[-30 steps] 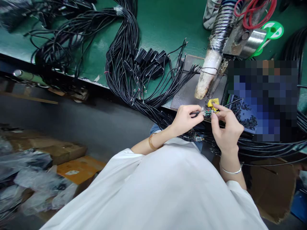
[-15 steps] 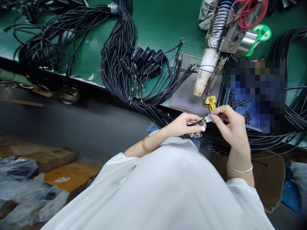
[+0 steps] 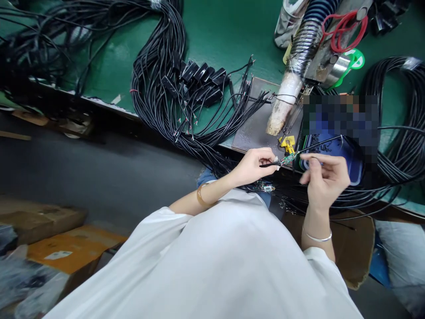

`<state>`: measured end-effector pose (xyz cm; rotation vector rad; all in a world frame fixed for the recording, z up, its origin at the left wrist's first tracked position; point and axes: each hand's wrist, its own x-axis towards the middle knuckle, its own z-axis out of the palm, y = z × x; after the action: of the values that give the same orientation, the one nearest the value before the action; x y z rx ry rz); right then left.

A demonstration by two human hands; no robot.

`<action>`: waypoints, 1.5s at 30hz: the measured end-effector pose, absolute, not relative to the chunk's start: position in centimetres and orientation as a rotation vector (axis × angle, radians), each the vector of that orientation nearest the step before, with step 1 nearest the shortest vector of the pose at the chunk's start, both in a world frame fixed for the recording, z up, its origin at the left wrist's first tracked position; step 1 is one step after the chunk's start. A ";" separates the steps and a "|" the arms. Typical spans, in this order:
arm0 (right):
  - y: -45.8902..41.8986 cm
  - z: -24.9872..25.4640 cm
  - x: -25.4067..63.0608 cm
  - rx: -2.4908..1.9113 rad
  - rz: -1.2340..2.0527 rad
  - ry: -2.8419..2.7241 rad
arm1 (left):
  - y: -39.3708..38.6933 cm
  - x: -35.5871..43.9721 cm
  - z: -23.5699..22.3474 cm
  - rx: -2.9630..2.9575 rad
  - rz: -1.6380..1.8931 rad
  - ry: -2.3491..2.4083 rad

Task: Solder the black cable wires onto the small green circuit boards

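My left hand [image 3: 254, 167] is closed in a pinch on a black cable, just behind a small green circuit board [image 3: 288, 158] with thin coloured wires. My right hand [image 3: 327, 177] is just right of the board, apart from it, fingers loosely bent and holding nothing I can see. By the board's far end stands a yellow clip [image 3: 287, 143] at the edge of a metal plate [image 3: 255, 128]. A black cable [image 3: 320, 144] runs from near the board over a blue tray [image 3: 353, 170] of small black pieces. Another circuit board [image 3: 268, 188] lies below my left hand.
A large bundle of black cables [image 3: 156, 88] with stripped ends and black housings [image 3: 202, 79] lies on the green table [image 3: 229, 31]. A taped hose [image 3: 287, 93] hangs over the plate, beside a solder reel [image 3: 341, 68]. More coiled cables [image 3: 411, 102] lie right; cardboard boxes [image 3: 76, 248] stand on the floor.
My right hand has come off the circuit board and moved to the right. My left hand still holds the cable. The camera view has shifted slightly.
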<state>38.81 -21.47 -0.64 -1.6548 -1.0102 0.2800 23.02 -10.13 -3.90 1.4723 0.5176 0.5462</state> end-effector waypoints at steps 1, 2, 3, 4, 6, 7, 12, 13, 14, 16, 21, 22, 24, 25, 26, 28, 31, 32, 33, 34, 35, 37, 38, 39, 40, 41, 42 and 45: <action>-21.9 -0.2 38.7 -1.709 0.201 -1.064 | -10.3 23.2 -4.1 1.542 0.594 0.534; -22.2 0.0 38.7 -1.770 0.150 -1.171 | -10.4 23.3 -4.2 1.587 0.620 0.543; -22.4 0.1 38.6 -1.827 0.125 -1.318 | -10.5 23.4 -4.3 1.609 0.631 0.547; -22.5 0.1 38.5 -1.867 0.123 -1.480 | -10.6 23.4 -4.4 1.622 0.629 0.544; -22.3 -0.4 38.3 -1.890 0.152 -1.740 | -10.6 23.4 -4.7 1.634 0.603 0.531; -22.2 -0.8 38.2 -1.889 0.171 -1.807 | -10.6 23.4 -4.8 1.631 0.578 0.523; -21.2 -2.1 37.9 -1.932 0.248 -1.818 | -10.7 23.2 -5.7 1.419 0.409 0.547; -21.1 -2.2 37.8 -1.926 0.259 -1.827 | -10.7 23.2 -5.8 1.362 0.364 0.562; -21.1 -2.2 37.8 -1.916 0.265 -1.833 | -10.7 23.2 -5.9 1.306 0.314 0.575; -21.1 -2.2 37.8 -1.895 0.271 -1.816 | -10.6 23.1 -5.9 1.186 0.234 0.586; -22.2 -1.8 39.1 -1.951 0.309 -1.620 | -9.7 22.6 -5.9 0.902 0.192 0.486; -22.5 -1.7 39.9 -1.989 0.278 -1.535 | -9.5 22.5 -5.9 0.871 0.182 0.459; -23.2 -1.4 42.1 -2.068 0.158 -1.338 | -9.2 22.3 -6.2 0.813 0.161 0.412; -23.3 -1.3 43.4 -2.104 0.100 -1.269 | -9.1 22.2 -6.3 0.781 0.153 0.391; -23.4 -1.3 44.7 -2.145 0.055 -1.245 | -8.9 22.2 -6.5 0.749 0.148 0.375; -23.1 -1.4 47.0 -2.226 -0.002 -1.304 | -8.7 22.2 -6.9 0.708 0.148 0.367; -22.2 -1.9 49.1 -2.337 -0.001 -1.423 | -8.5 22.3 -7.1 0.722 0.135 0.385; -21.9 -2.0 49.4 -2.375 0.002 -1.451 | -8.4 22.4 -7.0 0.734 0.129 0.394; -21.6 -2.0 49.6 -2.409 0.006 -1.475 | -8.4 22.4 -6.8 0.748 0.123 0.403; -21.4 -2.1 49.7 -2.434 0.011 -1.497 | -8.5 22.4 -6.6 0.765 0.120 0.416; -21.2 -2.0 49.8 -2.450 0.017 -1.515 | -8.6 22.5 -6.3 0.789 0.121 0.434; -20.9 -1.9 50.0 -2.456 0.051 -1.545 | -9.1 22.7 -5.8 0.876 0.168 0.495; -20.8 -1.8 50.1 -2.454 0.079 -1.555 | -9.4 22.8 -5.6 0.937 0.216 0.529; -20.7 -1.7 50.2 -2.451 0.113 -1.560 | -9.6 23.0 -5.5 1.002 0.272 0.560; -20.6 -1.6 50.3 -2.448 0.155 -1.565 | -9.9 23.2 -5.4 1.058 0.329 0.585; -20.5 -1.6 50.4 -2.442 0.196 -1.568 | -10.2 23.3 -5.3 1.100 0.382 0.602; -20.5 -1.5 50.4 -2.434 0.230 -1.567 | -10.4 23.4 -5.3 1.119 0.423 0.613; -20.8 -1.5 49.9 -2.396 0.229 -1.469 | -10.6 23.5 -5.4 1.044 0.466 0.634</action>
<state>49.94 -20.79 -1.52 -2.3955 -1.4688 0.2294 23.52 -10.59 -5.39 1.0440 0.6343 0.4662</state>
